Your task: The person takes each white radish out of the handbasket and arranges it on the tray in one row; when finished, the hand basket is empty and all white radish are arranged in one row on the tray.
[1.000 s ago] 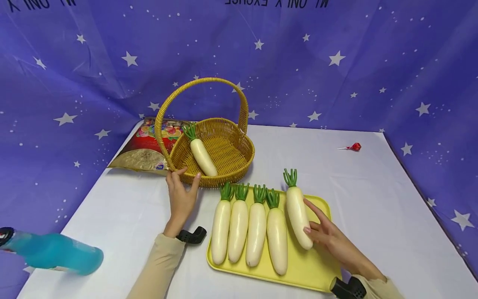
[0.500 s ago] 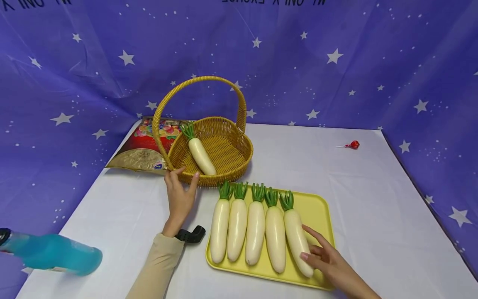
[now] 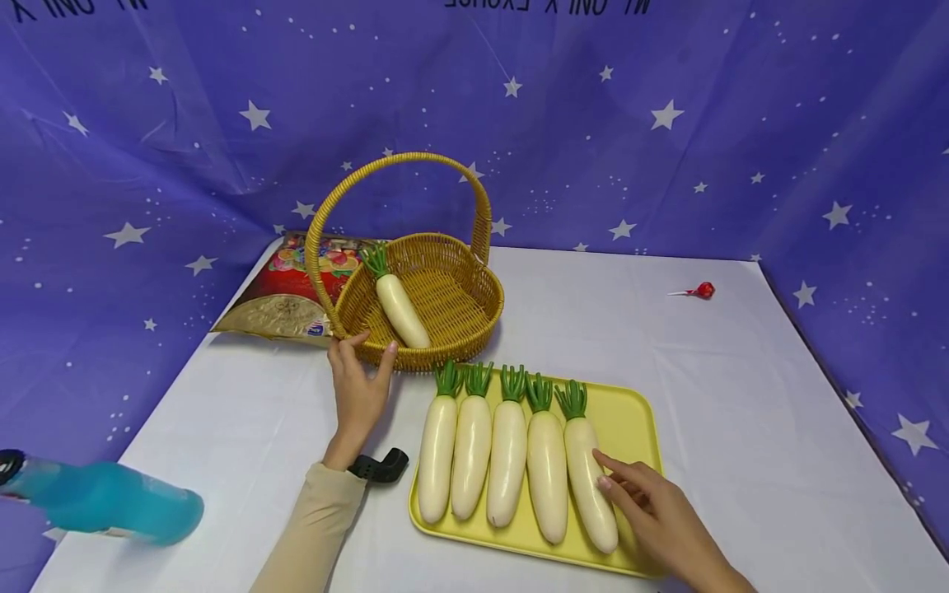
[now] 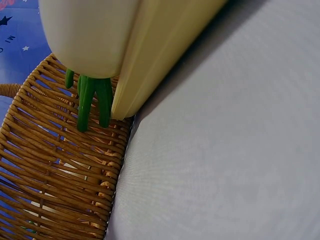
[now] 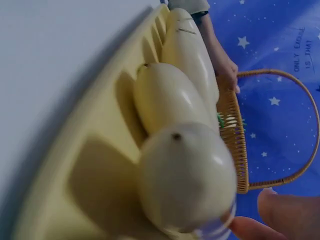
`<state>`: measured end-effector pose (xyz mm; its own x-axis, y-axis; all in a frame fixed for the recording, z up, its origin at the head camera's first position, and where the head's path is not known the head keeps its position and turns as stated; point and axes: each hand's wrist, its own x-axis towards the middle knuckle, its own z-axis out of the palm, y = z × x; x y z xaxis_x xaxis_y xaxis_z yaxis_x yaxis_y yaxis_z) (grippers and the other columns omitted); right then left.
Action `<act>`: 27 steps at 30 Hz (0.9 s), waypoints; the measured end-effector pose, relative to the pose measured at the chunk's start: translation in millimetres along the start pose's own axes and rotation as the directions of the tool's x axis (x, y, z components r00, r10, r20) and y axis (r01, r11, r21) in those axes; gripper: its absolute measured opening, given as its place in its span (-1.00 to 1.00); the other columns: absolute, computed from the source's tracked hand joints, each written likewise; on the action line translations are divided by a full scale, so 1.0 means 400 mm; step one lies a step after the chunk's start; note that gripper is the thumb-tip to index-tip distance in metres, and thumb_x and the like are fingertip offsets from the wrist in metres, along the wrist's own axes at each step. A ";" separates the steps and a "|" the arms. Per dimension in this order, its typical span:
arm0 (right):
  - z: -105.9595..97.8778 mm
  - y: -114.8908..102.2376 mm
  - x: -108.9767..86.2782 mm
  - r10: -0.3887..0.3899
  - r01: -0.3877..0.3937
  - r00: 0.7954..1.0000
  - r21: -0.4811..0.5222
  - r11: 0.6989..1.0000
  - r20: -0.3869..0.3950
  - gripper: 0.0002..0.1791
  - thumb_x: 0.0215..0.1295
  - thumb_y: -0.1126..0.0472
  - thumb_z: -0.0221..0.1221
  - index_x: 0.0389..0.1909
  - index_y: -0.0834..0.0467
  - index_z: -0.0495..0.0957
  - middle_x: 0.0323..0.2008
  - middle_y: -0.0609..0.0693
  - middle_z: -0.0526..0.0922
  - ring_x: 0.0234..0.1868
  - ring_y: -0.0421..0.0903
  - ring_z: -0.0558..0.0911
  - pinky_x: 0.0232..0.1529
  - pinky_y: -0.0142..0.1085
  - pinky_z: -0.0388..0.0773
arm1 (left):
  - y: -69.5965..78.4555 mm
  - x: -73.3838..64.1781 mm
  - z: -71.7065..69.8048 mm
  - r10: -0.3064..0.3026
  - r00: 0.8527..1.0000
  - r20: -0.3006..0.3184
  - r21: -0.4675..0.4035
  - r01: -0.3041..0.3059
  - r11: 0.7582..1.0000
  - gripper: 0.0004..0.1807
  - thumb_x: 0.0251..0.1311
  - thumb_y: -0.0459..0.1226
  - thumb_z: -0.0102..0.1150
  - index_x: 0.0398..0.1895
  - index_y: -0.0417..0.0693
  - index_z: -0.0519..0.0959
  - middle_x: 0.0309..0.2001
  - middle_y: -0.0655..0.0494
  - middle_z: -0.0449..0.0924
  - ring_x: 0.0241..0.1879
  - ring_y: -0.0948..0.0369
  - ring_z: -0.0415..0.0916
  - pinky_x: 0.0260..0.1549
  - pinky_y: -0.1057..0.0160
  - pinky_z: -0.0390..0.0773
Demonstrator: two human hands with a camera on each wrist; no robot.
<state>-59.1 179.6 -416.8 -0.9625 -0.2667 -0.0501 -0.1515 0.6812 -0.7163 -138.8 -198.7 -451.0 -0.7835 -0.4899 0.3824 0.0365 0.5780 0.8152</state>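
Several white radishes with green tops lie in a row on a yellow tray (image 3: 626, 412). My right hand (image 3: 663, 511) is at the rightmost white radish (image 3: 589, 486), its thumb and index fingertips touching or very near its right side; contact is unclear. That radish's blunt end (image 5: 187, 175) shows close up in the right wrist view. My left hand (image 3: 359, 395) holds the front-left rim of a wicker basket (image 3: 455, 309), a finger over the edge and the thumb on the front. Inside the basket one white radish (image 3: 403, 311) leans toward the left wall.
Behind the basket's left side lies a red and gold packet (image 3: 278, 296). A bottle of blue liquid (image 3: 111, 502) is at the far left. Toward the back right lies a red lollipop (image 3: 703, 290). Starry purple cloth (image 3: 563, 148) hangs behind the white table.
My right hand lowered the rightmost white radish onto the tray beside the others; its fingertips have since drawn together at the radish's right side. My left hand stays on the basket.
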 end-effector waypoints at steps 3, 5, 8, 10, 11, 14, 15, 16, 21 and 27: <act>-0.006 0.001 0.013 -0.068 0.067 0.997 -0.048 0.997 -0.038 -0.67 0.25 0.04 0.08 0.04 -0.08 0.52 -0.44 -0.27 0.51 -0.51 -0.42 0.41 -0.46 -0.47 0.41 | -0.001 0.000 -0.001 0.004 1.000 -0.002 -0.003 -0.004 1.000 -0.44 0.10 0.00 0.15 0.05 -0.14 0.29 0.27 -0.29 0.01 0.25 -0.16 0.11 0.15 -0.10 0.18; -0.013 -0.002 0.023 -0.081 0.079 0.996 -0.065 0.995 -0.035 -0.70 0.26 0.03 0.08 0.00 -0.07 0.56 -0.44 -0.27 0.51 -0.51 -0.42 0.40 -0.47 -0.47 0.40 | -0.002 0.000 -0.001 0.003 1.000 -0.001 -0.006 -0.003 1.000 -0.45 0.11 -0.01 0.14 0.05 -0.13 0.29 0.27 -0.29 0.00 0.26 -0.16 0.10 0.16 -0.09 0.18; -0.027 -0.013 0.039 -0.085 0.082 0.996 -0.093 0.992 -0.023 -0.74 0.26 0.02 0.07 -0.09 -0.07 0.61 -0.43 -0.25 0.52 -0.49 -0.42 0.41 -0.47 -0.47 0.40 | -0.003 0.000 0.000 -0.003 1.000 0.003 -0.009 0.003 1.000 -0.45 0.11 0.00 0.14 0.05 -0.12 0.29 0.29 -0.28 -0.02 0.28 -0.16 0.07 0.17 -0.09 0.17; -0.037 -0.024 0.051 -0.101 0.099 0.995 -0.112 0.989 -0.017 -0.77 0.26 0.01 0.07 -0.16 -0.08 0.63 -0.43 -0.26 0.53 -0.45 -0.42 0.43 -0.44 -0.46 0.41 | -0.003 0.001 0.000 -0.002 1.000 0.005 -0.014 0.002 1.000 -0.45 0.11 0.00 0.14 0.06 -0.12 0.29 0.29 -0.29 -0.02 0.28 -0.16 0.07 0.17 -0.10 0.16; -0.042 -0.031 0.059 -0.123 0.119 0.992 -0.124 0.985 -0.021 -0.78 0.26 0.02 0.07 -0.17 -0.08 0.63 -0.43 -0.26 0.54 -0.44 -0.41 0.44 -0.43 -0.46 0.42 | -0.003 0.001 0.000 0.000 1.000 0.006 -0.015 0.000 1.000 -0.45 0.11 0.00 0.14 0.06 -0.12 0.29 0.28 -0.29 -0.02 0.27 -0.17 0.08 0.17 -0.10 0.17; -0.053 -0.053 0.092 -0.204 0.198 0.979 -0.140 0.970 -0.028 -0.79 0.26 0.05 0.08 -0.16 -0.06 0.62 -0.39 -0.27 0.57 -0.37 -0.38 0.48 -0.38 -0.44 0.45 | -0.002 0.001 0.000 0.007 1.000 0.001 -0.023 -0.006 1.000 -0.46 0.12 -0.02 0.14 0.06 -0.13 0.29 0.26 -0.30 0.01 0.24 -0.17 0.12 0.14 -0.11 0.19; -0.055 -0.062 0.105 -0.225 0.220 0.974 -0.130 0.967 -0.026 -0.78 0.27 0.05 0.07 -0.14 -0.05 0.61 -0.36 -0.27 0.59 -0.35 -0.37 0.49 -0.36 -0.43 0.46 | -0.002 0.002 0.001 0.009 1.000 -0.001 -0.026 -0.009 1.000 -0.46 0.12 -0.02 0.14 0.05 -0.13 0.29 0.25 -0.30 0.02 0.23 -0.17 0.13 0.14 -0.11 0.19; -0.055 -0.071 0.118 -0.247 0.244 0.969 -0.109 0.964 -0.020 -0.77 0.27 0.06 0.07 -0.11 -0.04 0.60 -0.33 -0.25 0.60 -0.32 -0.36 0.50 -0.34 -0.42 0.46 | -0.002 0.002 0.001 0.009 1.000 -0.001 -0.027 -0.009 1.000 -0.46 0.12 -0.02 0.14 0.06 -0.13 0.29 0.25 -0.30 0.02 0.23 -0.16 0.13 0.14 -0.11 0.19; -0.054 -0.144 0.185 -0.307 0.300 0.947 0.080 0.951 0.092 -0.74 0.29 0.03 0.04 -0.04 -0.09 0.54 -0.13 -0.16 0.61 -0.20 -0.32 0.54 -0.20 -0.37 0.49 | -0.002 0.001 0.003 -0.001 1.000 0.011 -0.020 0.001 1.000 -0.44 0.11 0.00 0.14 0.06 -0.13 0.28 0.27 -0.28 0.00 0.26 -0.17 0.11 0.15 -0.11 0.18; -0.003 -0.247 0.298 -0.394 0.321 0.902 0.333 0.886 0.177 -0.72 0.32 0.04 0.01 0.00 -0.04 0.49 -0.04 -0.07 0.57 -0.11 -0.21 0.55 -0.07 -0.26 0.49 | 0.000 -0.001 0.003 -0.006 1.000 0.007 -0.021 0.006 1.000 -0.44 0.12 0.00 0.13 0.06 -0.14 0.28 0.29 -0.27 -0.02 0.27 -0.17 0.08 0.16 -0.11 0.16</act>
<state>-159.3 81.3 -350.9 -0.7686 -0.6296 0.1136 -0.3686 0.2908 -0.8829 -139.2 -197.5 -451.7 -0.7879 -0.4888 0.3746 0.0446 0.5615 0.8263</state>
